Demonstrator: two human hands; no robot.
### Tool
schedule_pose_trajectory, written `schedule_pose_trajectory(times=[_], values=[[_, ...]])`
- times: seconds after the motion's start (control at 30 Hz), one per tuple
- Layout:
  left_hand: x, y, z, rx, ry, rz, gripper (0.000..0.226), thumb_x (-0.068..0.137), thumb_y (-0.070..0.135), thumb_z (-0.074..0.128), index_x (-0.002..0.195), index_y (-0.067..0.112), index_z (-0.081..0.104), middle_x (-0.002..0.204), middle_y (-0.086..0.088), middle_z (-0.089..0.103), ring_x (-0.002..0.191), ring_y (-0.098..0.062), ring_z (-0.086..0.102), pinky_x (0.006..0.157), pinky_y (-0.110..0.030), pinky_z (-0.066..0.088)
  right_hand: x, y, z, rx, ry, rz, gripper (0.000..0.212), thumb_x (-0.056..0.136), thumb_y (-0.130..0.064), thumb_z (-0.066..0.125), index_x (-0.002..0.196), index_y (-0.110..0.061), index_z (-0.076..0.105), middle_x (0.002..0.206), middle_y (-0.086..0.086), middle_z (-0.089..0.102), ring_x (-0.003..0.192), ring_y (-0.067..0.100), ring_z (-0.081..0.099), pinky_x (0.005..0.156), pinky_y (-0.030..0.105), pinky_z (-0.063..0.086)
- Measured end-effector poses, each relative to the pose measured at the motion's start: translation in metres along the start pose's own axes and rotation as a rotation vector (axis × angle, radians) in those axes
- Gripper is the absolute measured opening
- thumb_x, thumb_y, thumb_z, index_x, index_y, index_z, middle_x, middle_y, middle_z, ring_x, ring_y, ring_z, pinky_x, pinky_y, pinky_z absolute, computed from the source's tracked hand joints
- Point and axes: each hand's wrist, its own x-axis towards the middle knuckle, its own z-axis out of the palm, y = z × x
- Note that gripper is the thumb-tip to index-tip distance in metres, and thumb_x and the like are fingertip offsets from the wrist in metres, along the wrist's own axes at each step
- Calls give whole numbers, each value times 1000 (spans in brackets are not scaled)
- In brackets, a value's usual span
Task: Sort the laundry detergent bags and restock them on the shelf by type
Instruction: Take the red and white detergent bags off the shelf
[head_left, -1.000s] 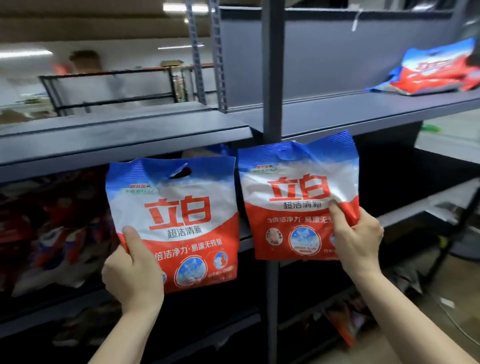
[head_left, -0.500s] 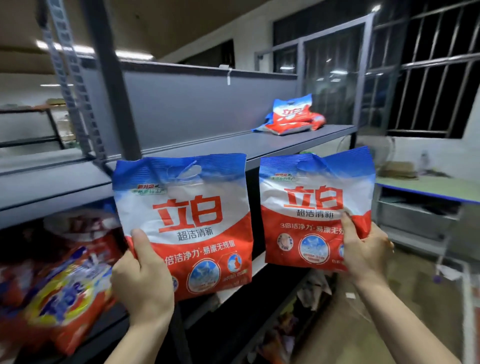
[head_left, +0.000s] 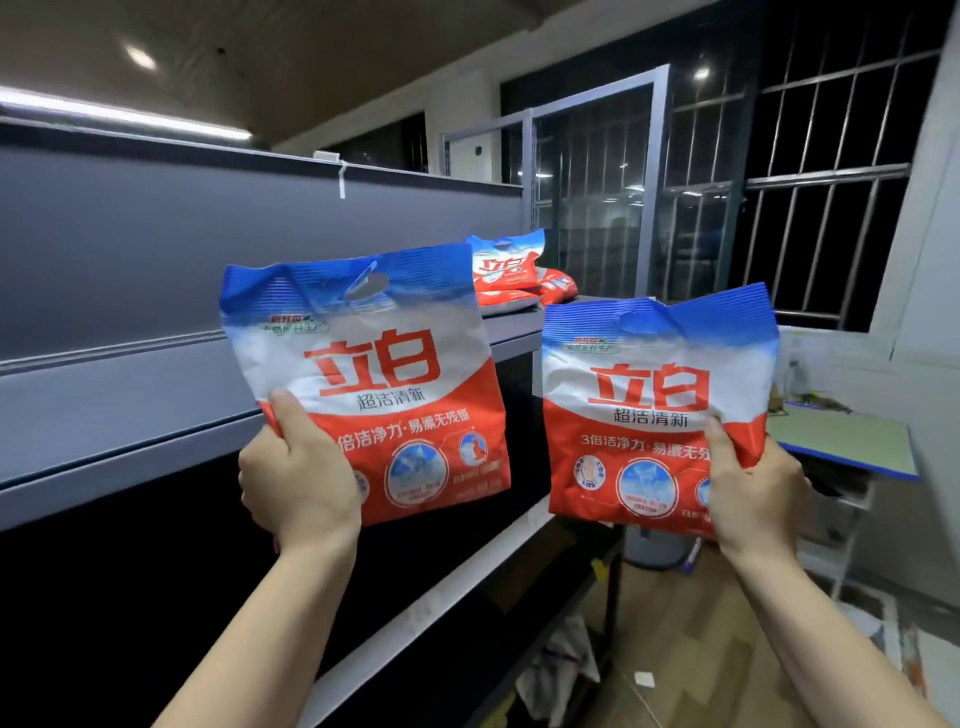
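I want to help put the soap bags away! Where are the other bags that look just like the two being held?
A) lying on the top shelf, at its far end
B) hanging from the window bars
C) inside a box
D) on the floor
A: a small pile of red, white and blue bags lies on the top shelf, behind the two held bags.

Two hands are showing, the left hand (head_left: 298, 480) and the right hand (head_left: 753, 493). Each is gripping one detergent bag: one bag (head_left: 363, 374) in the left, one bag (head_left: 654, 405) in the right. Beyond them, between the two hands, a small pile of matching bags (head_left: 511, 275) is lying on the shelf (head_left: 130, 415), seemingly three, though overlapping.
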Motion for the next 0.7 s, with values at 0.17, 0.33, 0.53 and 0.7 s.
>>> schedule_pose_trajectory(times=[0.17,0.33,0.53,0.7], values=[[11,28,82,-39,57,-36,51,97,44,30,82,8,63,86,-13,64,87,-36,59,78,-37,45,71,19,7,11,8,-10,39,92,-42,56,76,-7,59,74,8,59,63,23,56,58,28,39],[33,60,156,-17,54,-9,49,98,44,27,89,14,64,94,-5,65,86,-30,57,80,-35,44,125,40,26,22,17,2,38,92,-44,56,76,-9,58,75,8,58,69,27,55,66,33,42],[72,65,243,-20,72,-15,50,97,45,25,95,13,64,106,-7,67,96,-32,62,83,-36,47,180,63,63,79,8,-21,37,91,-43,57,74,-10,58,71,4,58,67,26,57,63,32,43],[98,60,327,26,84,-50,53,99,41,24,114,6,61,121,-11,63,108,-33,57,82,-33,40,246,85,118,183,12,-53,36,91,-43,58,75,-11,62,72,3,64,68,25,63,65,32,49]])
